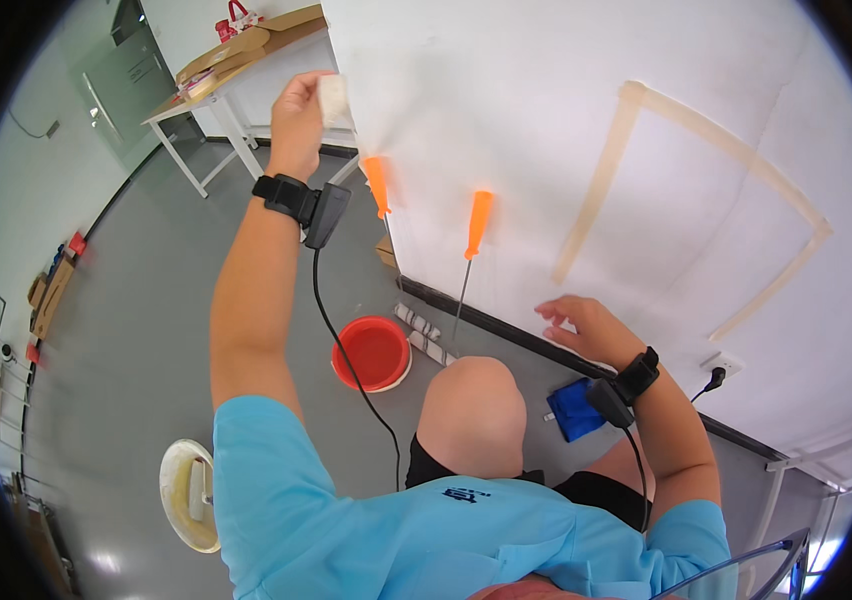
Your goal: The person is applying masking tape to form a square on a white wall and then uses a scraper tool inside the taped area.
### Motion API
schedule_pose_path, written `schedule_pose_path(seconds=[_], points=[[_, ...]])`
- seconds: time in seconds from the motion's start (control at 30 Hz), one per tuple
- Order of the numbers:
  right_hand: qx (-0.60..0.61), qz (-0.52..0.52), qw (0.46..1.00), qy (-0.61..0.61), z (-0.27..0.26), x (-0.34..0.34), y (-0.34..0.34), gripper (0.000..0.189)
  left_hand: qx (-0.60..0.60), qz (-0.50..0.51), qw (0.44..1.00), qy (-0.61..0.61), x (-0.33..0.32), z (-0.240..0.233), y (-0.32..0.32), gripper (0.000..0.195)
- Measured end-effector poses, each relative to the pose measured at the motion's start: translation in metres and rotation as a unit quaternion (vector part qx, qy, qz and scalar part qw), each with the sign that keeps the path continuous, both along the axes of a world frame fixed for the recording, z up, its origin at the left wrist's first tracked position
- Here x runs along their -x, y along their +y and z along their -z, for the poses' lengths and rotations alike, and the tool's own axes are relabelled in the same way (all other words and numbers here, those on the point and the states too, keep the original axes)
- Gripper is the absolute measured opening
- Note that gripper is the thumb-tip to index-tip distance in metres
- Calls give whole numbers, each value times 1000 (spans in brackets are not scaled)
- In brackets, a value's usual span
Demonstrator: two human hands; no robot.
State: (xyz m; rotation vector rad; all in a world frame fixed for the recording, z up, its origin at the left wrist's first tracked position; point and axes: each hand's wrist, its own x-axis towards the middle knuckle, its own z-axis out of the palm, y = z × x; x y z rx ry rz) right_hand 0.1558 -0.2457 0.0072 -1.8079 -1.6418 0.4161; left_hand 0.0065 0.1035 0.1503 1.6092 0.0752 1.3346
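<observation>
My left hand [297, 124] is raised to the vertical edge of the white wall [516, 97]. It grips a small off-white rectangular pad [333, 100], held at that edge; its material is unclear. Low by the wall, my right hand [583, 326] has its fingers apart and holds nothing; whether it touches the surface I cannot tell. Between my hands, two paint rollers with orange handles [479, 225] [376, 186] lean on the wall, their striped sleeves [431, 348] [417, 322] on the floor. Masking tape [598, 180] outlines an unclosed shape on the wall.
A red bucket [372, 354] stands left of my knee. Beneath my right wrist lies a blue cloth-like item [574, 411]. A stained white tub [184, 495] sits at the left. A plug fills a wall socket [721, 365]. Cardboard [246, 49] covers a white-legged table [227, 135]. Cables run from both wristbands.
</observation>
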Motion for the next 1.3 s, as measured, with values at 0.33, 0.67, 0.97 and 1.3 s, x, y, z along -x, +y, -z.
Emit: schedule_pose_path(seconds=[0.33, 0.67, 0.97, 1.3], points=[[-247, 76, 955, 142, -67, 30, 86, 52, -400, -108, 882, 224, -5, 11, -57, 12], [-231, -9, 865, 444, -54, 39, 128, 46, -532, -19, 812, 238, -14, 18, -62, 12], [-253, -57, 770, 583, -62, 45, 121, 24, -460, -115, 860, 188, 0, 5, -74, 34], [-270, -69, 733, 620, -72, 59, 112, 20, 105, -303, 935, 153, 68, 207, 47, 50]])
